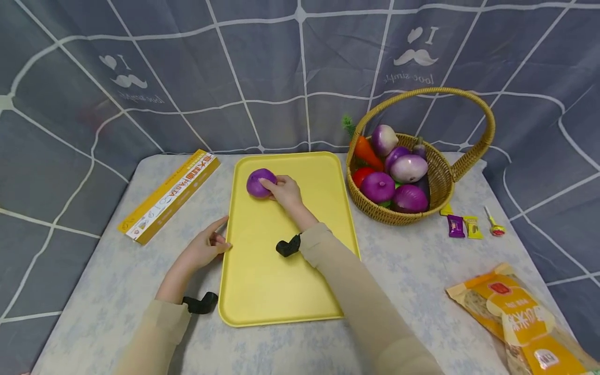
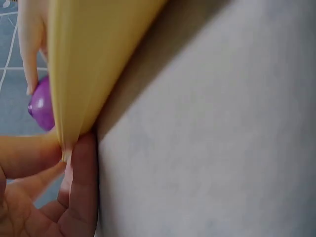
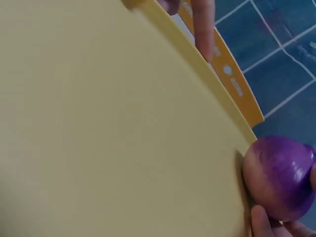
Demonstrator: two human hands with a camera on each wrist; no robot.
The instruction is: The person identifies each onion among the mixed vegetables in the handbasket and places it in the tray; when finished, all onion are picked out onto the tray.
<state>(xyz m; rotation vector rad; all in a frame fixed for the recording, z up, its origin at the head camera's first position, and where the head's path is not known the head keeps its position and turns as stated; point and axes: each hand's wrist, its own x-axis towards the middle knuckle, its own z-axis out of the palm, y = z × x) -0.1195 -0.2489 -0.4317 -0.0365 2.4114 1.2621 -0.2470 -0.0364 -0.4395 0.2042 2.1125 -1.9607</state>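
Observation:
In the head view, my right hand (image 1: 287, 194) grips a round purple onion (image 1: 259, 183) at the far left corner of a yellow tray (image 1: 276, 276). In the right wrist view, the onion (image 3: 279, 177) shows a paler side, and fingertips reach round it against the tray. My left hand (image 1: 202, 249) is at the tray's left edge. From the left wrist view, the tray's rim (image 2: 74, 98) sits pinched between the fingers and thumb of that hand (image 2: 54, 202). The left hand's palm is partly hidden in the head view.
A wicker basket (image 1: 438, 179) of onions, a carrot and other vegetables stands at the back right. Left of the tray lies a long pasta box (image 1: 171, 197). Small wrapped sweets (image 1: 456, 226), a lollipop (image 1: 497, 229) and an orange food bag (image 1: 522, 317) lie on the right.

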